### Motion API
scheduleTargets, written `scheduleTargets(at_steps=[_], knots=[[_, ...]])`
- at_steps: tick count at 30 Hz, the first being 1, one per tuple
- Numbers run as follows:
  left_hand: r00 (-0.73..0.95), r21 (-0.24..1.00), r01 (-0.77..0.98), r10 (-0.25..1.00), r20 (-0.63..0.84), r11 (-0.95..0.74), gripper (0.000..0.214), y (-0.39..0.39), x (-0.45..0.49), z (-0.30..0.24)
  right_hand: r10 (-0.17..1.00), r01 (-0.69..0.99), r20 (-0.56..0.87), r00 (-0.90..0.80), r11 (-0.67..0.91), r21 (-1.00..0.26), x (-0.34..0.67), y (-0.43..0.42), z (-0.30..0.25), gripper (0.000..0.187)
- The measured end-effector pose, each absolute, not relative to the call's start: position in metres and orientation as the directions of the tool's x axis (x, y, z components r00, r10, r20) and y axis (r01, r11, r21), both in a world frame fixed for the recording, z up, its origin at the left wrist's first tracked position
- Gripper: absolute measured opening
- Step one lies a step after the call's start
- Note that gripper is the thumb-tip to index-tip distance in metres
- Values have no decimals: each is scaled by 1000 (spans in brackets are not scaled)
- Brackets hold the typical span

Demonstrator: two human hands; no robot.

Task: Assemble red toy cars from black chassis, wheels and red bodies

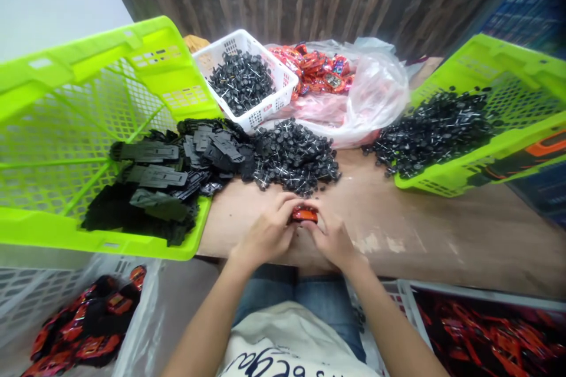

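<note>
Between my two hands is a small orange-red toy car (305, 214), held just above or on the near part of the wooden table (247, 212); I cannot tell which. My left hand (276, 227) grips its left end, fingers curled over it. The right end is pinched by my right hand (329, 232), thumb in front. Part of the car is hidden by my fingers. Right behind the hands lies a heap of black toy wheels on metal axles (296, 156). To its left, flat black plastic car bases (154, 177) spill from a tipped green crate (97, 235).
A white basket (283, 97) of wheels and axles stands at the back, beside a clear plastic bag (380, 94) with orange-red car shells (318, 70). At right, another tipped green crate (442, 185) spills wheels (433, 135). Below the table edge are containers of red cars (88, 324) and red parts (495, 330).
</note>
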State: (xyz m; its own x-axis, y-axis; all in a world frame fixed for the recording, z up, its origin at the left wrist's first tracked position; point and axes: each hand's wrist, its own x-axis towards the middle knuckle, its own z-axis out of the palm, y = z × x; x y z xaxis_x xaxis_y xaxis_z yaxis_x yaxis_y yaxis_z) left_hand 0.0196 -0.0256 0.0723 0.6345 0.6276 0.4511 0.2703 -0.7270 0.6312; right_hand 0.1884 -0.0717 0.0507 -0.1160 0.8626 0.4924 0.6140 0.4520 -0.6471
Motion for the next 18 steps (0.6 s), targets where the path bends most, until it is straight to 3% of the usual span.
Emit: scheduleTargets(at_steps=[7, 12, 15, 18], knots=[[405, 711, 315, 767, 498, -628, 48, -35, 16, 48, 831, 649, 556, -34, 441, -620, 163, -66, 49, 27], [441, 758, 305, 791, 425, -577, 42, -29, 9, 50, 839, 670, 544, -3, 406, -622, 186, -82, 71, 26], [148, 730, 596, 940, 308, -333, 45, 11, -1, 44, 792, 767, 580, 188, 250, -591, 241, -90, 64, 26], [-127, 593, 805, 975, 182, -5, 52, 61, -9, 34, 702, 863, 661, 265, 132, -487, 301, -93, 26, 17]])
